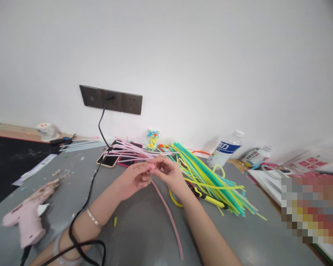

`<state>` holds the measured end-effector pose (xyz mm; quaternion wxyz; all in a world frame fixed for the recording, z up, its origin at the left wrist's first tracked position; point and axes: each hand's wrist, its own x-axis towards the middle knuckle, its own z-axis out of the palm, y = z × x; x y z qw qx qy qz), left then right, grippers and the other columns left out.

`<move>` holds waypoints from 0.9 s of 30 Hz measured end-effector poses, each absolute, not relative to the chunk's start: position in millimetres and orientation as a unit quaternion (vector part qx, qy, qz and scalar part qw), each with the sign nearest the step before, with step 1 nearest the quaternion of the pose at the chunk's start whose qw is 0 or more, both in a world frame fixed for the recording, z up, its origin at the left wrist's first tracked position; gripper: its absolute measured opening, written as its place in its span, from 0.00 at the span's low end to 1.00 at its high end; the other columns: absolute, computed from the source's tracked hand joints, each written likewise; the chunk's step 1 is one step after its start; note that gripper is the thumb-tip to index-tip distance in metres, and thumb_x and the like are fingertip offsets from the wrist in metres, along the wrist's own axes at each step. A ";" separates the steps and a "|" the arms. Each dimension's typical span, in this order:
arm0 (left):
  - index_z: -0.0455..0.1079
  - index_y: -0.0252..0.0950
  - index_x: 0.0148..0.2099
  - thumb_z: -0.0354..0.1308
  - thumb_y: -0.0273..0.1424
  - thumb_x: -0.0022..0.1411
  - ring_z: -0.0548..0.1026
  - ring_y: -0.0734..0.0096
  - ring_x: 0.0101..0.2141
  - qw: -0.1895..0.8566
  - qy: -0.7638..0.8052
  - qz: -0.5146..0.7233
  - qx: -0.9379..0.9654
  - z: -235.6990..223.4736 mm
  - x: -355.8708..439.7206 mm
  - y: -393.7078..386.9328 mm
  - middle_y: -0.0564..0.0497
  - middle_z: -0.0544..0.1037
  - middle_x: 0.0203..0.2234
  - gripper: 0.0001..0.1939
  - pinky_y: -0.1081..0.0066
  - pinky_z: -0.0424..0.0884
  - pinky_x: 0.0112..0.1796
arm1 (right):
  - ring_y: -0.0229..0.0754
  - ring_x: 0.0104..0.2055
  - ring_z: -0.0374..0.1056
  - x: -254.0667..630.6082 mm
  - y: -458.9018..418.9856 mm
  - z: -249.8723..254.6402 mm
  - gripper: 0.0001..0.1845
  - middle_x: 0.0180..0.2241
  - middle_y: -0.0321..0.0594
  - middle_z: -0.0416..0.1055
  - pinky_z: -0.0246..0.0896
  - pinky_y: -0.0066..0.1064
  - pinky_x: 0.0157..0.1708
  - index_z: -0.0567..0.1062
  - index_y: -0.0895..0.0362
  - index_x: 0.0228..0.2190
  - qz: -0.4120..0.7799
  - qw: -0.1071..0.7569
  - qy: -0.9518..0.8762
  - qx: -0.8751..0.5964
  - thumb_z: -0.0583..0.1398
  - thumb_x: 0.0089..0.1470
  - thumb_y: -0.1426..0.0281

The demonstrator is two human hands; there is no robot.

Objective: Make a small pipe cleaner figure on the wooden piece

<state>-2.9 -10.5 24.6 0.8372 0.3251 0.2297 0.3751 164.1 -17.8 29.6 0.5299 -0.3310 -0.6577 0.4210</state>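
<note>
Both hands meet over the middle of the grey table. My left hand [131,180] pinches one side of a pink pipe cleaner [170,214], and my right hand [170,174] grips the other side. Between the fingertips its end is wound into a small coil; the long tail curves down towards me. Just behind the hands lies a bundle of pale pink pipe cleaners [133,150]. Green and yellow pipe cleaners [211,177] are heaped to the right, close to my right forearm, partly covering yellow-handled pliers [211,200].
A pink glue gun [32,218] lies at left; a black cord [93,181] crosses my left forearm. Phones [109,161] rest under the pink bundle. A small figure [153,139] and a bottle [226,149] stand by the wall. A plastic bag [313,159] is at right.
</note>
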 end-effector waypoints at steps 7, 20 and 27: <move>0.73 0.30 0.33 0.68 0.31 0.56 0.59 0.85 0.22 0.835 0.237 0.371 0.329 28.0 -2.8 -11.1 0.57 0.61 0.23 0.10 0.82 0.53 0.20 | 0.39 0.33 0.64 164.0 -19.6 32.1 0.13 0.31 0.37 0.71 0.59 0.31 0.35 0.78 0.55 0.38 0.404 0.527 -0.667 -0.338 0.68 0.51 0.63; 0.73 0.32 0.33 0.68 0.37 0.54 0.67 0.80 0.23 0.798 0.286 0.393 0.356 30.9 -3.9 -9.5 0.54 0.70 0.25 0.14 0.79 0.62 0.23 | 0.42 0.38 0.67 166.3 -21.5 38.9 0.10 0.34 0.40 0.73 0.62 0.33 0.38 0.79 0.53 0.41 0.320 0.500 -0.731 -0.338 0.64 0.56 0.67; 0.71 0.33 0.32 0.68 0.32 0.54 0.69 0.79 0.21 0.779 0.294 0.399 0.383 33.8 -5.0 -9.1 0.56 0.69 0.21 0.10 0.77 0.64 0.24 | 0.43 0.38 0.70 170.8 -18.3 36.8 0.11 0.36 0.41 0.75 0.66 0.35 0.40 0.78 0.55 0.37 0.395 0.536 -0.655 -0.357 0.64 0.54 0.61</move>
